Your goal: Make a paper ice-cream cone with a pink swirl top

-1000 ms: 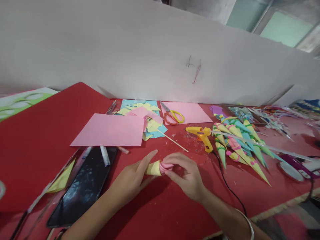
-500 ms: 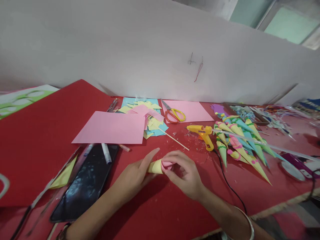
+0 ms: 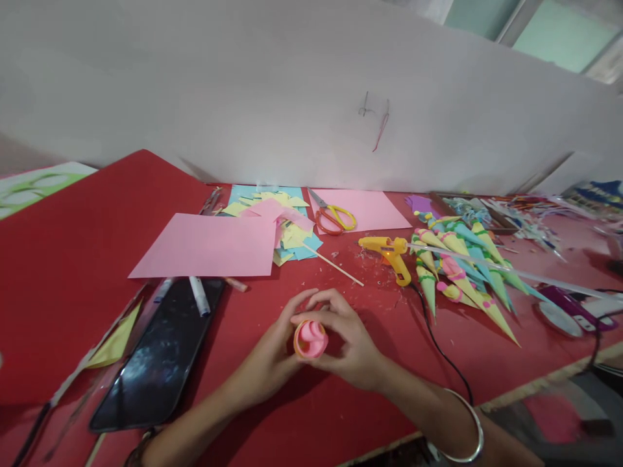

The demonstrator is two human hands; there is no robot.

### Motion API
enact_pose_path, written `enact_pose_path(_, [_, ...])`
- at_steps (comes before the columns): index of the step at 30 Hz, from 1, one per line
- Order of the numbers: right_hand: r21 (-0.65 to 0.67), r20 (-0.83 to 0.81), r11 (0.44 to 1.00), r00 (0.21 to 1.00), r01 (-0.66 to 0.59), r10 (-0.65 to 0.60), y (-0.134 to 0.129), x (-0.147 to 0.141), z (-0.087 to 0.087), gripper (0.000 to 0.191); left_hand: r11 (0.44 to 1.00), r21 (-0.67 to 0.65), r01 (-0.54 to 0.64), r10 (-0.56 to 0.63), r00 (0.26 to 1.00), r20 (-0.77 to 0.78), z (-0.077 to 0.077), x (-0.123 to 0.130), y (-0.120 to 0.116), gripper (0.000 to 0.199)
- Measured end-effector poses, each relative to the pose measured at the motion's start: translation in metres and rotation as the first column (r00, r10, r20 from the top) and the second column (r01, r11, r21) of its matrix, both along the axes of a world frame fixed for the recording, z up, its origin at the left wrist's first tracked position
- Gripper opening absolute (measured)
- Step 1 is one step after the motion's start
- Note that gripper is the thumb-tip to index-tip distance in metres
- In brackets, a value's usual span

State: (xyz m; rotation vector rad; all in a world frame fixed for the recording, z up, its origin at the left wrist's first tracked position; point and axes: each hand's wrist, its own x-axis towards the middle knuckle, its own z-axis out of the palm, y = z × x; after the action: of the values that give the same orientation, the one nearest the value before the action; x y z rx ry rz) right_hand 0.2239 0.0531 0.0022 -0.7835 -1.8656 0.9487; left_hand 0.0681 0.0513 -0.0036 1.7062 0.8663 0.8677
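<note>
Between my two hands, over the red table, is a paper cone, its open end facing me. Its rim is yellow and a curled pink piece shows inside. My left hand wraps the cone from the left side. From the right, my right hand curls around it, thumb below and fingers above the rim. The fingertips of both hands meet over the top, and the far part of the cone is hidden. Just beyond the hands lies a thin wooden stick.
A yellow glue gun and several finished paper cones lie to the right. Scissors rest on pink paper at the back. At left are a pink sheet, a phone and a marker.
The cone has turned from lying sideways to showing its open end toward me. My left hand has come closer around it, and the fingers of both hands now meet above it.
</note>
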Motion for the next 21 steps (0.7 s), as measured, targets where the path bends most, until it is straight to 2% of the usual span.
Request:
enact_pose_path(2, [0.010,0.005,1.000,1.000,-0.016,0.016,0.000,0.001,0.000,0.027,0.998,0.009,0.070,-0.069,0.996,-0.053,0.002,-0.001,0.002,0.043])
enact_pose_path(4, [0.013,0.022,1.000,1.000,-0.018,0.018,0.001,0.002,0.001,0.025,0.992,0.042,0.118,-0.110,0.982,-0.154,0.001,-0.002,0.005,0.026])
enact_pose_path(6, [0.012,0.052,1.000,0.999,-0.005,0.005,0.001,0.003,0.001,0.023,0.988,0.110,0.112,-0.077,0.958,-0.277,-0.001,-0.004,0.009,0.012])
enact_pose_path(9, [0.009,0.073,1.000,0.997,0.024,-0.024,0.001,0.004,0.002,0.021,0.982,0.172,0.074,-0.003,0.924,-0.383,-0.004,-0.005,0.012,0.010])
enact_pose_path(14, [-0.031,0.056,0.998,0.997,0.055,-0.054,0.002,0.002,0.000,0.024,0.984,0.073,0.164,-0.139,0.955,-0.263,0.003,-0.003,0.009,0.011])
enact_pose_path(18, [-0.081,0.059,0.996,0.998,0.025,-0.020,0.004,0.002,-0.001,0.022,0.986,0.057,0.160,-0.143,0.962,-0.232,0.006,-0.003,0.006,0.010])
enact_pose_path(21, [-0.139,0.075,0.990,0.997,0.015,-0.005,0.005,0.002,-0.001,0.017,0.987,0.029,0.158,-0.146,0.957,-0.250,0.005,-0.002,0.006,0.017])
